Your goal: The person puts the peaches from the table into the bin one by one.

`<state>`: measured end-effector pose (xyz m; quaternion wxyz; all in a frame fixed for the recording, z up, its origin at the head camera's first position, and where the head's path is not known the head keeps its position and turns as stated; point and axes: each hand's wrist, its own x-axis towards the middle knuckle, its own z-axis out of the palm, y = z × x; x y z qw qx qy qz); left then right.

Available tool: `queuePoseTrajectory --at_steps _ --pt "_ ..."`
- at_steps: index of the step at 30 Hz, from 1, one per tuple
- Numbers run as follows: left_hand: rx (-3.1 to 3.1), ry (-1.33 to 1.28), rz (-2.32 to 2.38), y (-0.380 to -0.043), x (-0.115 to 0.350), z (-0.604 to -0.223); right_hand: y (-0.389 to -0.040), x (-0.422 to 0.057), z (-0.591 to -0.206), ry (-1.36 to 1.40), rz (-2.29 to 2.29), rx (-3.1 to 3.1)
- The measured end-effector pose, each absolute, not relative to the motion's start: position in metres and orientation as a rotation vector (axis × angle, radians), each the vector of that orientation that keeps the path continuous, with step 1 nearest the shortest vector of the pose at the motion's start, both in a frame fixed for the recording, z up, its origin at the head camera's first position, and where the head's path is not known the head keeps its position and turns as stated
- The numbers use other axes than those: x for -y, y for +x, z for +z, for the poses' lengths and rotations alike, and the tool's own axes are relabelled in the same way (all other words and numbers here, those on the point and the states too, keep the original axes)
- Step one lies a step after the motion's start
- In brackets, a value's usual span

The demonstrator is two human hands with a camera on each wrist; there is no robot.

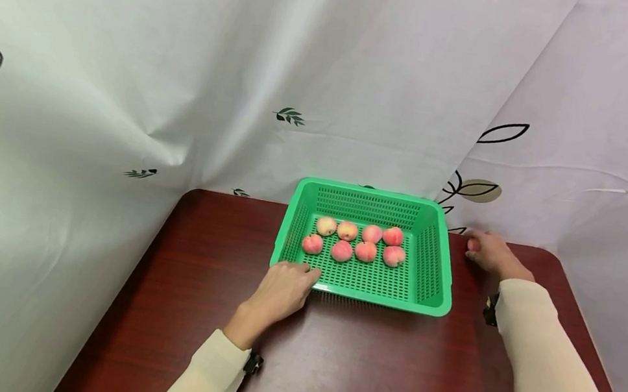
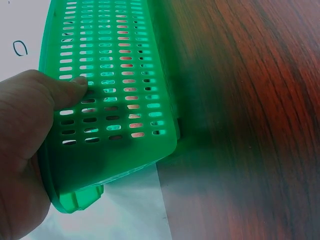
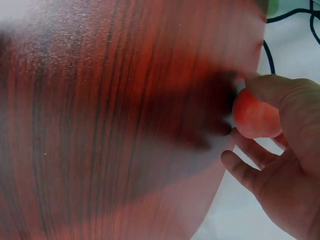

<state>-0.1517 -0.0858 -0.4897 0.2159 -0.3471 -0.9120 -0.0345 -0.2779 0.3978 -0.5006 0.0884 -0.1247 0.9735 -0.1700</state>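
A green plastic basket (image 1: 443,290) with slotted walls stands near the table's back edge. Several red and yellow peaches (image 1: 365,251) lie on its floor in two rows. My left hand (image 1: 286,287) grips the basket's near rim at its left corner; in the left wrist view the thumb (image 2: 70,92) presses against the slotted outer wall. To the right of the basket, by the back edge of the table, my right hand (image 1: 492,252) holds one reddish peach (image 3: 257,114) between thumb and fingers. From the head view that peach is mostly hidden by the hand.
The dark red wooden table (image 1: 364,365) extends in front of the basket. White printed sheeting (image 1: 363,84) hangs behind the table and along both sides, close to the back edge. A black cord (image 3: 270,55) shows beyond the table edge in the right wrist view.
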Motion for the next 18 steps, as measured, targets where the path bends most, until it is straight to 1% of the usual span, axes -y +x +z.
queuePoseTrajectory --at_steps 8,16,18 --pt "2.497 -0.961 -0.111 -0.151 0.086 -0.488 -0.276 -0.399 -0.502 -0.371 -0.473 -2.921" --pt "2.512 -0.962 -0.147 -0.152 0.086 -0.490 -0.271 -0.407 -0.489 -0.255 -0.515 -2.900" --pt "2.532 -0.963 -0.156 -0.152 0.087 -0.492 -0.272 -0.410 -0.485 -0.285 -0.510 -2.923"
